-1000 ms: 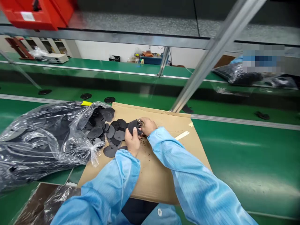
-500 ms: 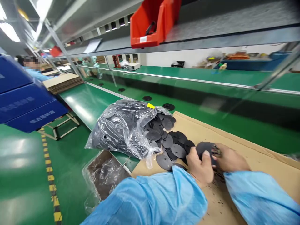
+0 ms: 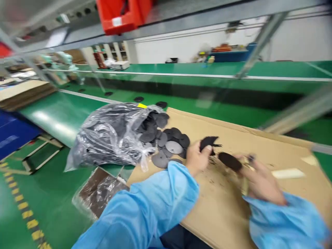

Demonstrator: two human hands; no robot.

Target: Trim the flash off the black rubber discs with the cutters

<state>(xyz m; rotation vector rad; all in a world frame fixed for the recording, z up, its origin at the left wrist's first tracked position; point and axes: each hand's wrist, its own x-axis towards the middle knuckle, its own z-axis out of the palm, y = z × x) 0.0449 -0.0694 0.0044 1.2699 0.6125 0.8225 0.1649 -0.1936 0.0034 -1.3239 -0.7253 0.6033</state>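
Observation:
Over the cardboard sheet (image 3: 220, 214), my left hand (image 3: 198, 157) is closed on several black discs (image 3: 207, 143), which look fanned and uneven at the edge. My right hand (image 3: 261, 180), blurred by motion, pinches one dark disc (image 3: 230, 162) flat in front of its fingers; a small tool-like item (image 3: 245, 183) also shows in its grip. The two hands are apart. Left of them, a pile of loose black discs (image 3: 173, 147) spills from a clear plastic bag (image 3: 106, 135) full of discs. Small black scraps (image 3: 212, 181) lie on the cardboard.
A pale strip (image 3: 289, 173) lies on the cardboard at right. Below the bag is a box with plastic film (image 3: 103, 188). Black discs (image 3: 161, 104) sit along the green surface behind. A red bin (image 3: 116, 17) is on the shelf overhead; blue crates (image 3: 15, 135) stand far left.
My hands have moved apart, the left with several discs and the right with one. The view has swung right, so the bag and pile appear further left.

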